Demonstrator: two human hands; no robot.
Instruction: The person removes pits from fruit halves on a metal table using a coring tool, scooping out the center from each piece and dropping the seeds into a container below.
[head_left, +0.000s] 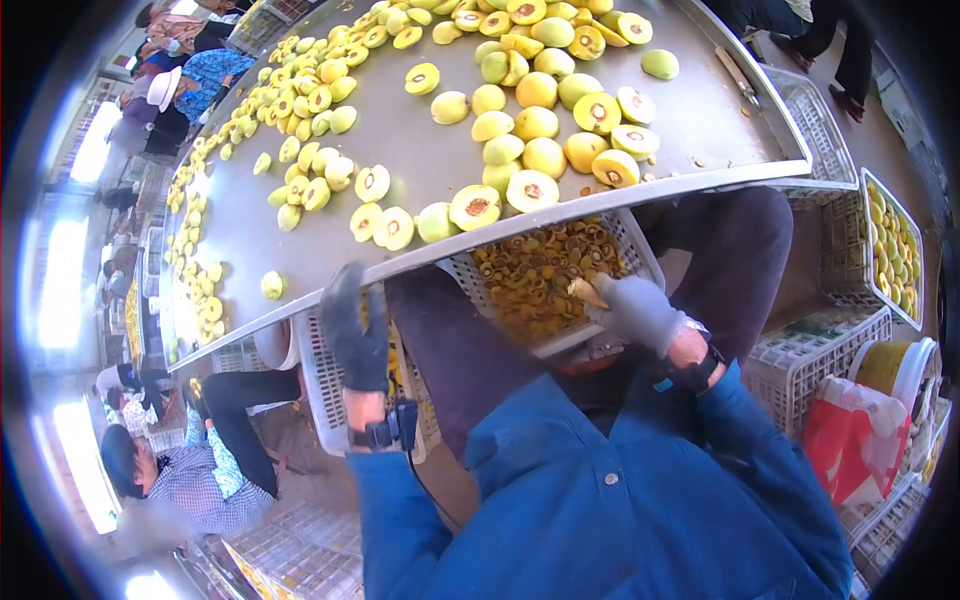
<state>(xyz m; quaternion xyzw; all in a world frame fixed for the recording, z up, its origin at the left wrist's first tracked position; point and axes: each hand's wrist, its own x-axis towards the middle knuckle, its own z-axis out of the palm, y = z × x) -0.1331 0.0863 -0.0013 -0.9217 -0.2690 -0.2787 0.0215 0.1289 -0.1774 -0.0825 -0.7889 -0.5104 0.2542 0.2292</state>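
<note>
My left hand [357, 325], in a dark glove, is by the table's near edge, above a white crate [322, 385] with yellow pieces in it. Its fingers look stretched out and a little apart, and no fruit shows in them. Closed in a grey glove, my right hand [640, 312] grips a tan, tapered tool handle [587, 291]; its working end cannot be made out. Below that hand, a crate [648, 258] between my knees holds brownish-yellow pits and scraps [545, 270]. Halved yellow peach-like fruit [475, 207] lies along the table edge, many cut faces up.
The metal table [400, 130] carries more fruit and a wooden-handled tool [737, 75] at its right. A crate of yellow fruit [893, 245], a stacked crate [815, 365], a bucket [895, 370] and a red bag [855, 440] stand right. A person [205, 480] sits left.
</note>
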